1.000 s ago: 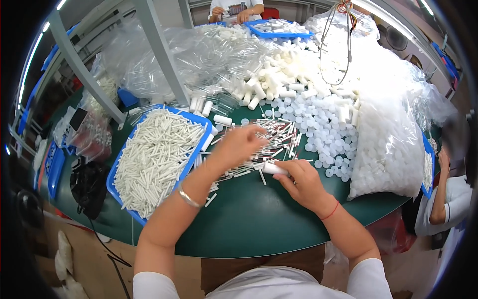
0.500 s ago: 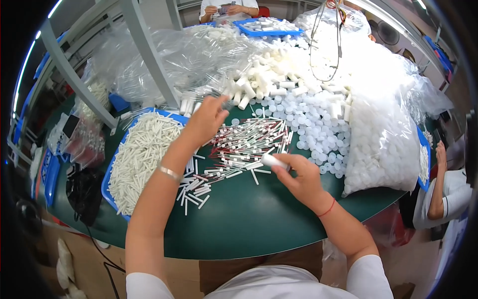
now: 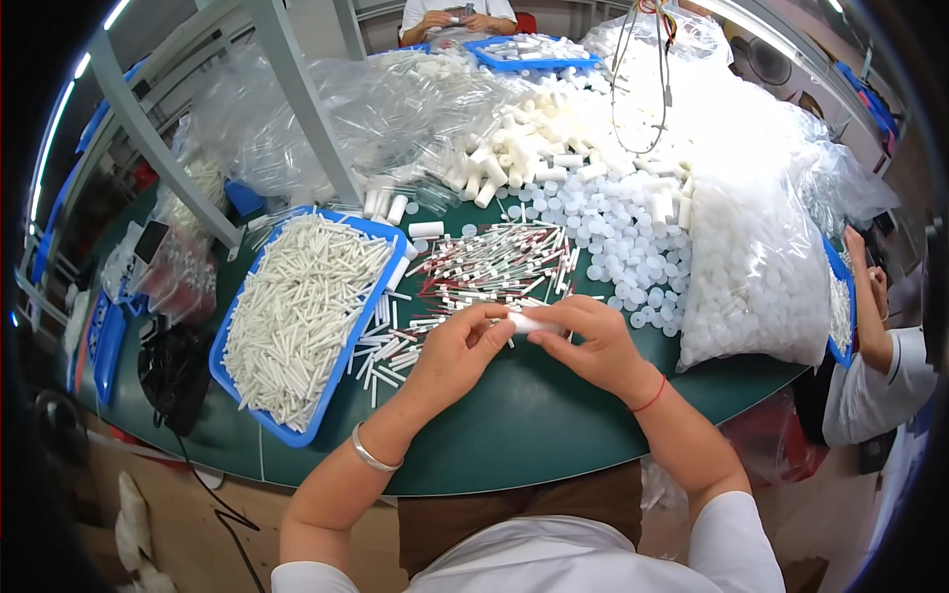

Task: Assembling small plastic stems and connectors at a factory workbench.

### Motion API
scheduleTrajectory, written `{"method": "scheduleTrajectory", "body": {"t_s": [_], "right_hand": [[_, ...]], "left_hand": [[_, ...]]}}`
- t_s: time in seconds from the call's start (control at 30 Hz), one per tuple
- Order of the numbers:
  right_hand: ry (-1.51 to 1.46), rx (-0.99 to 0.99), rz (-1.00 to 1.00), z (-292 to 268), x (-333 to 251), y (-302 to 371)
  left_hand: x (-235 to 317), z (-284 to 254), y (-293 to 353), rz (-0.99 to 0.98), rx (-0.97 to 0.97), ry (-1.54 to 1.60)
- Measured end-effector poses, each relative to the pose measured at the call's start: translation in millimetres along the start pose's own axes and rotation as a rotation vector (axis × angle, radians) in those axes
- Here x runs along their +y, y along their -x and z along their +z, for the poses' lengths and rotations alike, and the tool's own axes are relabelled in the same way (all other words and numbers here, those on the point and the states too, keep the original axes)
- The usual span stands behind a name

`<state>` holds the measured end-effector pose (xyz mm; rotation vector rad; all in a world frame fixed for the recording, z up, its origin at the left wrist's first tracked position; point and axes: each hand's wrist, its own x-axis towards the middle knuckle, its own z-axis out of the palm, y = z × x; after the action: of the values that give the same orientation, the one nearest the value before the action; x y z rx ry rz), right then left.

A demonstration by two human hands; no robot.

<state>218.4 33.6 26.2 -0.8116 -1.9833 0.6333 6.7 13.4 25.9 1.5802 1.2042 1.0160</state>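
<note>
Just in front of the pile of thin sticks, my two hands meet at a short white cylinder (image 3: 530,323). My right hand (image 3: 599,344) pinches it between thumb and fingers. At its left end, the thumb and fingers of my left hand (image 3: 457,354) close on it too; the fingers partly hide that end. Behind my hands lies a loose heap of thin white sticks with dark red parts (image 3: 494,262). To its right spread many translucent round caps (image 3: 633,252). Larger white cylinders (image 3: 534,143) are heaped farther back.
A blue tray (image 3: 326,395) full of white sticks stands at the left of the green table (image 3: 494,450). A clear bag of caps (image 3: 756,287) leans at the right. A grey metal post (image 3: 301,99) rises at back left. A cable loop (image 3: 633,99) hangs overhead. Other people sit across and at right.
My left hand has come back from the far side toward me and joined my right hand at the white cylinder. The right hand has shifted slightly.
</note>
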Motion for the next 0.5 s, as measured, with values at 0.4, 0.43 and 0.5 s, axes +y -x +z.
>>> {"method": "scheduleTrajectory", "body": {"t_s": [0.4, 0.43, 0.5], "right_hand": [[-0.113, -0.197, 0.207, 13, -12, 2], [-0.223, -0.157, 0.208, 13, -8, 1], [-0.405, -0.141, 0.295, 9, -9, -2]], "left_hand": [[3, 9, -1, -0.194, -0.163, -0.082], [1, 6, -3, -0.206, -0.174, 0.073], [5, 1, -1, -0.373, -0.253, 0.330]]}}
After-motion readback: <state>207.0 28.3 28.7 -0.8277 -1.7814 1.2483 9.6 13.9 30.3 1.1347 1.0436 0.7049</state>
